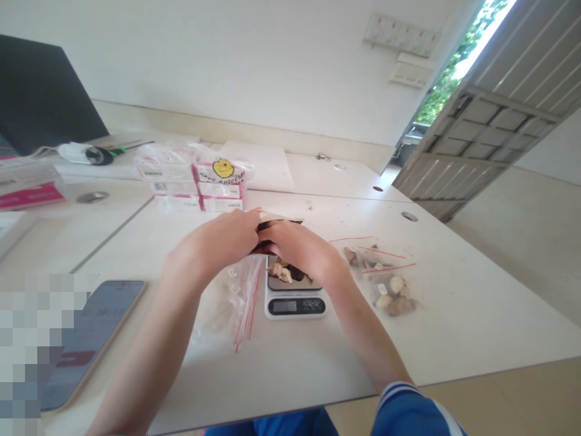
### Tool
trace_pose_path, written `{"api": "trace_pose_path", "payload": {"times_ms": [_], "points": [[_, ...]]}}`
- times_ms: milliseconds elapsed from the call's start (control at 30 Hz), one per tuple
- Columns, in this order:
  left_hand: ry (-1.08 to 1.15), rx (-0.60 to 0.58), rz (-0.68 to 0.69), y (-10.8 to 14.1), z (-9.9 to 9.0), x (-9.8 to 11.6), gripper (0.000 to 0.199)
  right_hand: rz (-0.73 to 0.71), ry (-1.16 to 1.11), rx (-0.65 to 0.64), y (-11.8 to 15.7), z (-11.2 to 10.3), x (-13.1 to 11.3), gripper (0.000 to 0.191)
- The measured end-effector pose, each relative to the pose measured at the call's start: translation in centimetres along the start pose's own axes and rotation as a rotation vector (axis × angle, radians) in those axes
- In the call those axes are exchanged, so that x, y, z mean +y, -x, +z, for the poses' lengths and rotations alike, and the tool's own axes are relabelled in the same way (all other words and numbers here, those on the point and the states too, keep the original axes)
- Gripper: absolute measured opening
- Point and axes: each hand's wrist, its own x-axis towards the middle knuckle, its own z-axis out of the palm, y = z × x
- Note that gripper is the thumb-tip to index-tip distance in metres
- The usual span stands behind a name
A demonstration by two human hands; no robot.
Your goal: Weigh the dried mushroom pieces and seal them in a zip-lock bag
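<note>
My left hand (pixel 222 239) and my right hand (pixel 299 247) meet above a small white kitchen scale (pixel 294 300). Both grip a dark bag or box with a pale top edge (pixel 276 218); most of it is hidden behind my fingers. Several shells (pixel 284 271) lie on the scale's metal plate, just under my right hand. A stack of empty clear zip bags with red seals (pixel 242 297) lies left of the scale, beneath my left wrist. Right of the scale lie filled zip bags of shells (pixel 390 284).
A phone (pixel 91 333) lies face up near the table's front left edge. Pink and white boxes and a bag with a yellow smiley (pixel 213 181) stand behind my hands. A dark monitor (pixel 40 91) is at the far left. A grey louvred door (pixel 490 139) stands to the right.
</note>
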Motion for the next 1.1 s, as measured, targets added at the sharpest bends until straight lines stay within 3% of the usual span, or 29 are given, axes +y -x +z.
{"api": "trace_pose_path", "payload": {"times_ms": [167,367,533,667,767,900,1100], "points": [[0.095,0.04,-0.039,-0.2,0.0,0.1,0.033,-0.045,0.034,0.041,0.7,-0.7,0.1,0.025],[0.124,0.007,-0.051,0.0,-0.1,-0.2,0.028,-0.134,-0.067,0.058,1.6,-2.2,0.7,0.027],[0.088,0.027,-0.036,0.1,0.0,-0.7,0.029,0.011,-0.226,-0.008,4.3,-5.1,1.6,0.023],[0.057,0.031,-0.035,0.2,-0.1,-0.6,0.03,0.092,-0.323,-0.133,5.8,-6.6,4.0,0.017],[0.055,0.005,-0.04,0.3,-0.2,-0.5,0.031,0.108,-0.376,-0.27,4.7,-6.1,6.9,0.016],[0.037,0.016,-0.021,0.3,-0.3,-0.6,0.031,0.157,-0.503,-0.442,1.9,-3.8,10.4,0.021],[0.026,0.045,-0.014,0.3,0.0,-0.9,0.036,0.228,-0.636,-0.538,-0.2,-1.4,12.4,0.027]]}}
